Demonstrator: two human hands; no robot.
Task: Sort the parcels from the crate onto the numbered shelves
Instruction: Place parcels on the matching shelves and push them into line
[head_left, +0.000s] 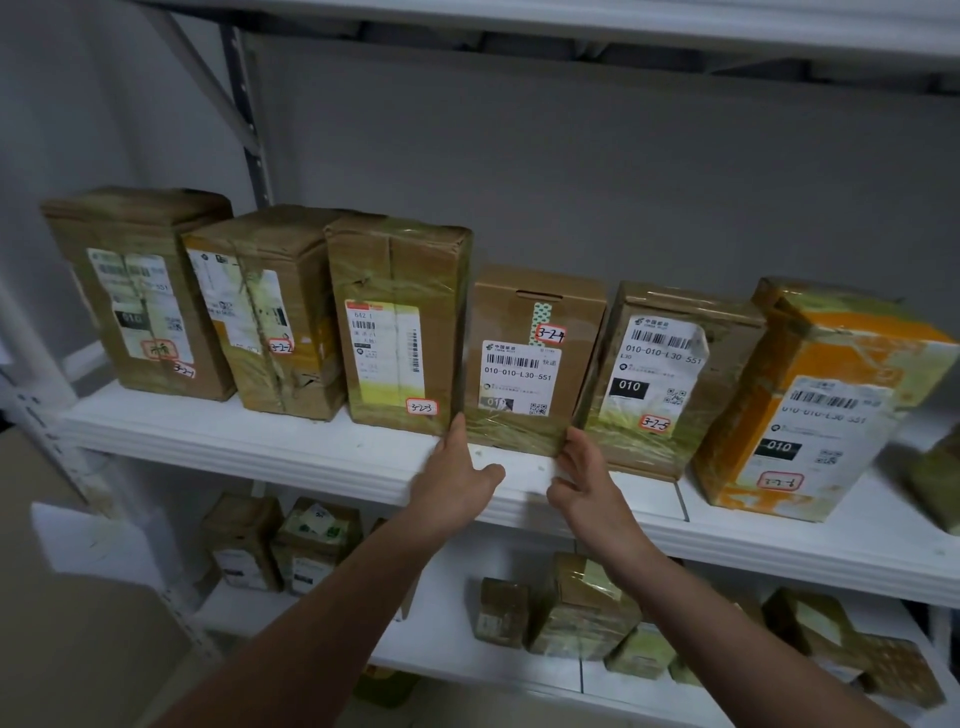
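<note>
Hands are bracketing parcel 3-2-4 (524, 364) at its bottom corners. The left hand (457, 480) is resting straight fingers against the lower left corner, thumb splaying out over the shelf (260, 441) front edge. The right hand (584, 480) is touching the lower right corner with loosely bent fingertips. Neither hand is wrapping round or pinching the box, only making flat contact. The parcel is standing upright on the shelf between the two hands, label facing out. Just left of the left hand, parcel 3-2-3 (400, 327) is standing taller, butting against it. Just right of the right hand, parcel 3-2-5 (665, 364) is leaning slightly. Further right, an orange parcel (810, 415) is sitting tilted. Further left, parcel 3-2-2 (265, 312) and parcel 3-2-1 (135, 291) are closing out the row. Below the forearms, a lower shelf (467, 649) is carrying smaller parcels (582, 608)
</note>
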